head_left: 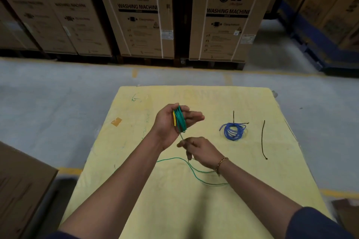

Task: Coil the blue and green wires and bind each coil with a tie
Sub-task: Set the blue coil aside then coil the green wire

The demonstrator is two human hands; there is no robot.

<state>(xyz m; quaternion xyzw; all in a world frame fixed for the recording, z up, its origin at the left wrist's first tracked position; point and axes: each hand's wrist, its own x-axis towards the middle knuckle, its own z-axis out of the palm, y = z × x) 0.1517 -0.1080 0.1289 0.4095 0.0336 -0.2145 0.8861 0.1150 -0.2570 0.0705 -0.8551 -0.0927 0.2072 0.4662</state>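
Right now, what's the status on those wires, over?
Left hand holds green coil, right hand pinches loose green tail. Blue coil on table, tie on it. Spare black tie beside it. Nothing in the way.

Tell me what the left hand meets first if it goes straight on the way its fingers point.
Probably the blue coil with its black tie; the left hand seems raised above the table, so it might pass over them.
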